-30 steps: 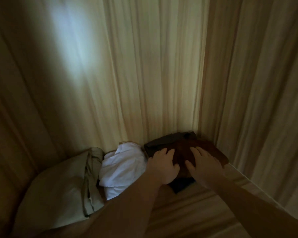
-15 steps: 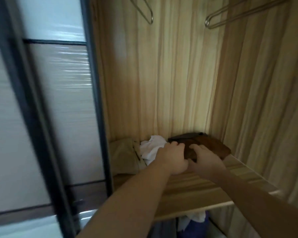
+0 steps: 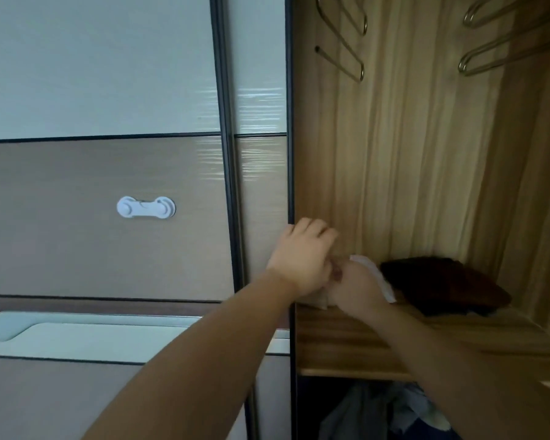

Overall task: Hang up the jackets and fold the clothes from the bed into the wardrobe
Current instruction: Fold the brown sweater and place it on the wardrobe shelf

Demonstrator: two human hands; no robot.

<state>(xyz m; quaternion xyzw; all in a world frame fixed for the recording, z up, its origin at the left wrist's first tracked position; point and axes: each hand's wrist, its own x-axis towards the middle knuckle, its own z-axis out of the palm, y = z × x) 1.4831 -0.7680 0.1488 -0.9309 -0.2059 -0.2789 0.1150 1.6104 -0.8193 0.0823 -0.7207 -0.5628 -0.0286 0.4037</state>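
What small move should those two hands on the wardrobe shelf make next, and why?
Probably nudge the white garment back, level with the dark folded clothes. Both the left hand and right hand are on it near the front left of the shelf, beside the sliding door. Whether their fingers grip it is unclear.

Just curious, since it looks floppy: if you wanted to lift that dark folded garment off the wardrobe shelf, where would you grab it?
Probably the front edge of the dark brown folded garment, coming from the open front of the wooden shelf. Its back sits near the corner walls, and sliding fingers under the stack should keep the folds together.
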